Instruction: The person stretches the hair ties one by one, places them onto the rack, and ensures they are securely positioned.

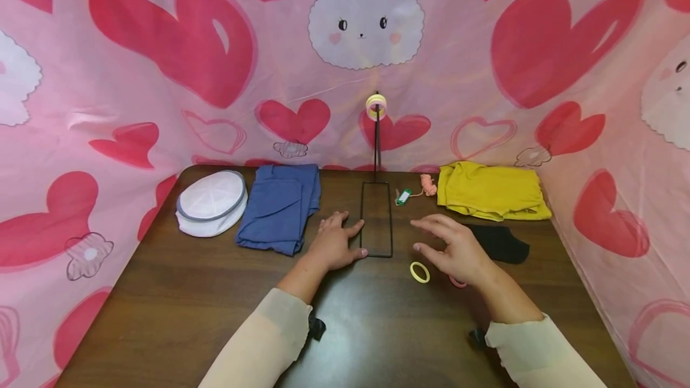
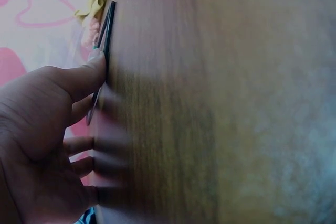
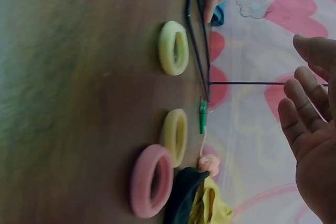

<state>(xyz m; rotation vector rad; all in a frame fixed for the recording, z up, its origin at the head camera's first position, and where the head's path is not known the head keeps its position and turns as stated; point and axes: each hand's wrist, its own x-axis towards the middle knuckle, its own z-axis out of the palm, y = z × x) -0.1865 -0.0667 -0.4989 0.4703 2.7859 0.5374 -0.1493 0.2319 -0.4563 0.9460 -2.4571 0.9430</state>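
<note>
- On the desk [image 1: 188,310], centre, our left hand [image 1: 333,245] lies flat w/ fingers straight, thumb touching the wire base of the black stand [image 1: 376,220]; it grips nothing.
- Our right hand [image 1: 453,247] hovers released, fingers spread, just above the yellow ring [image 1: 419,272] and the pink ring [image 1: 457,282], which is half hidden under it in the head view. Right wrist view shows 3 loose rings on the desk: 2 yellow, 1 pink [image 3: 152,180].
- Risk 1: the stand looks thin and top-heavy, w/ rings [image 1: 375,106] already at the top of its post. We judge that a knock from the right hand, or the left thumb lifting off, could tip it.
- Risk 2: the rings look soft and small; a loose pinch may drop one, and it could roll toward the black cloth [image 1: 498,243].
- Risk 3: the green tag [image 1: 403,197] and its cord lie near the base and could snag a passing finger.
</note>
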